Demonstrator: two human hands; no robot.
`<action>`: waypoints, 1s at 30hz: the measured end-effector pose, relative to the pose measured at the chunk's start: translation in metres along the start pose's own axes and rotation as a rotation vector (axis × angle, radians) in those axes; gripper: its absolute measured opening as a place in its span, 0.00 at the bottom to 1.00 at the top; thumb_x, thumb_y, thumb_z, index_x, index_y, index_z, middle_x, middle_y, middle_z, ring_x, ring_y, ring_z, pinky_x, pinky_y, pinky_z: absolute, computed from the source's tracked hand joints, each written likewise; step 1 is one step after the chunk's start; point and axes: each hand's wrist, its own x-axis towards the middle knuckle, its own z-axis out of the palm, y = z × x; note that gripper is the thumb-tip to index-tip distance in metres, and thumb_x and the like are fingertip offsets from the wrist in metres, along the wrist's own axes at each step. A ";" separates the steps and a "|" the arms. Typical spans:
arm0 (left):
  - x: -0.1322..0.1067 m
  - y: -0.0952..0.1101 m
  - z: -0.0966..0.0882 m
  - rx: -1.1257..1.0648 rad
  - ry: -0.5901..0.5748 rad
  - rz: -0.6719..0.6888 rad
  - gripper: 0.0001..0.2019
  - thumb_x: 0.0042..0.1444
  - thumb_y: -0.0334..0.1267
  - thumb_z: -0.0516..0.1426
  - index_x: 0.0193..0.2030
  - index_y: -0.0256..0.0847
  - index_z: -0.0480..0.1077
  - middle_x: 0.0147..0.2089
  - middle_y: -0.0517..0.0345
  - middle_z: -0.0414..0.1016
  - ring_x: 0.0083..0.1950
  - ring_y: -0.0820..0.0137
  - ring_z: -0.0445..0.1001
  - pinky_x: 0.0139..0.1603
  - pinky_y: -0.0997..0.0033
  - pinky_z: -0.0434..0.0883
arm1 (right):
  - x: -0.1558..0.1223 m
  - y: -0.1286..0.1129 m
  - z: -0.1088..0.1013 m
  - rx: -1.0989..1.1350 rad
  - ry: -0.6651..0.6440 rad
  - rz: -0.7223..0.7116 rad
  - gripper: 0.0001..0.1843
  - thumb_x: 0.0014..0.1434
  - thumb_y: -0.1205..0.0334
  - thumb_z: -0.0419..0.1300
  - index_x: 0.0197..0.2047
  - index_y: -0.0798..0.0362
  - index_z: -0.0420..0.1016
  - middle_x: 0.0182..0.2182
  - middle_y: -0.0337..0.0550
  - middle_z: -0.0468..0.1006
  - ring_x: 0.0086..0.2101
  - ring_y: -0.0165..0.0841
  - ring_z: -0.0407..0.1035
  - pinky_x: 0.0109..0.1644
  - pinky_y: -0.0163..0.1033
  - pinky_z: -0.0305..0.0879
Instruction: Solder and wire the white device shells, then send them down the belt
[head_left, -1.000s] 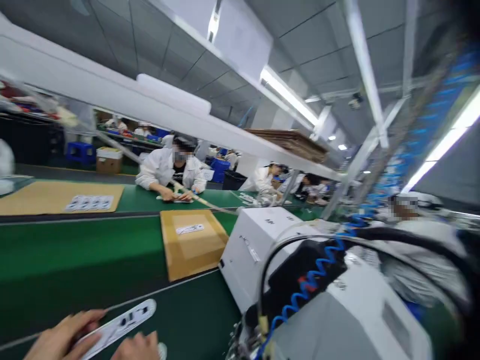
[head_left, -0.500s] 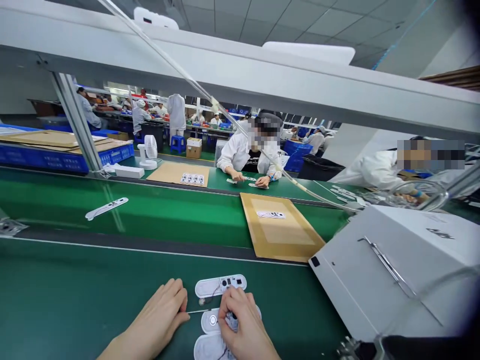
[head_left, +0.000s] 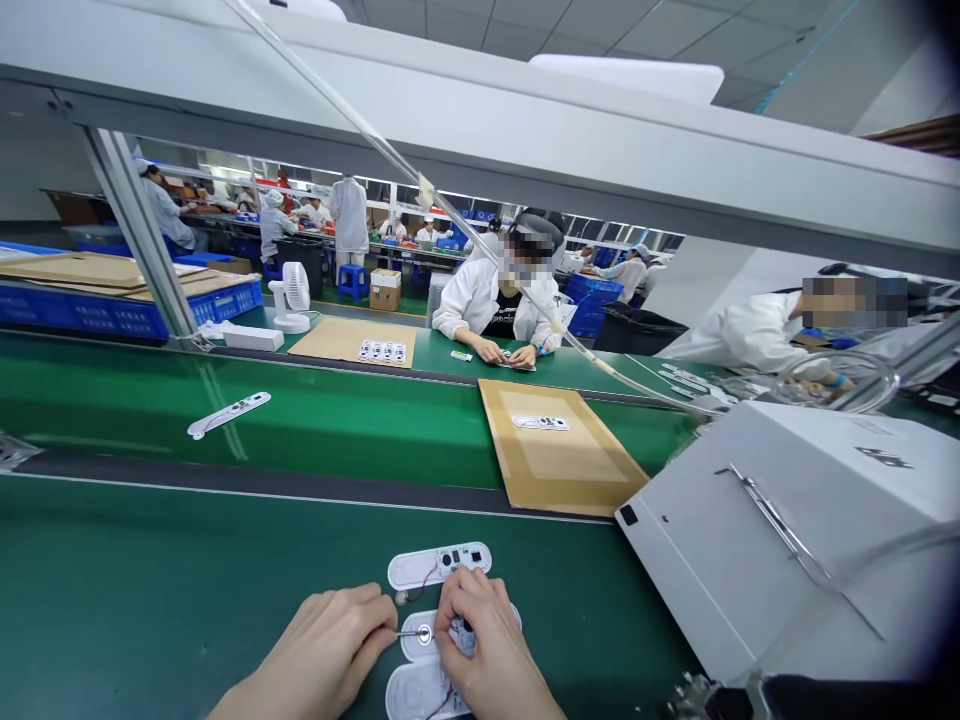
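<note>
My left hand [head_left: 341, 640] is closed on a thin metal tool [head_left: 409, 632], whose tip is at the ringed round part of the middle white plastic housing [head_left: 412, 648]. Over the right half of that housing, my right hand [head_left: 484, 630] has thumb and fingers pinched together; what lies between them is hidden. Just beyond is another white housing [head_left: 409, 572] with a circuit board, thin wires and a small round metal part [head_left: 401, 597] hanging off it. A third housing [head_left: 412, 692] lies nearest me, partly covered by my right hand.
A white box-shaped machine [head_left: 765, 560] with slim metal tools [head_left: 780, 525] on top stands at right. Ahead runs a green conveyor belt [head_left: 360, 430] with a housing [head_left: 229, 415] and a cardboard sheet [head_left: 592, 470]. A co-worker [head_left: 495, 300] handles parts opposite. A clear tube [head_left: 352, 115] crosses overhead.
My left hand has moved right, bringing the tool onto the round part. My right hand stays in place. The housing on the belt has shifted right. The co-worker's hands have come closer together.
</note>
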 end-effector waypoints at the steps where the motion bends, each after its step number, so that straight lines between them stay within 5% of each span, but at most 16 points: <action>1: 0.001 0.001 0.000 0.006 0.000 0.000 0.13 0.71 0.35 0.49 0.38 0.45 0.72 0.39 0.59 0.78 0.39 0.64 0.78 0.37 0.70 0.64 | 0.000 0.000 0.000 0.000 0.004 -0.002 0.12 0.57 0.78 0.53 0.30 0.50 0.62 0.37 0.36 0.71 0.45 0.37 0.67 0.53 0.48 0.57; 18: 0.008 0.022 -0.013 0.309 -0.160 -0.031 0.15 0.71 0.30 0.47 0.42 0.45 0.74 0.45 0.56 0.81 0.40 0.56 0.81 0.30 0.66 0.62 | -0.002 0.002 0.001 0.041 0.019 0.007 0.13 0.56 0.78 0.54 0.30 0.49 0.64 0.38 0.35 0.72 0.45 0.36 0.68 0.53 0.48 0.58; 30: 0.016 0.024 -0.019 0.439 -0.186 0.073 0.13 0.68 0.27 0.49 0.42 0.42 0.75 0.45 0.54 0.81 0.38 0.57 0.82 0.30 0.68 0.67 | -0.003 0.002 0.001 0.040 0.018 0.010 0.12 0.57 0.78 0.55 0.30 0.49 0.65 0.39 0.36 0.73 0.45 0.38 0.68 0.52 0.48 0.60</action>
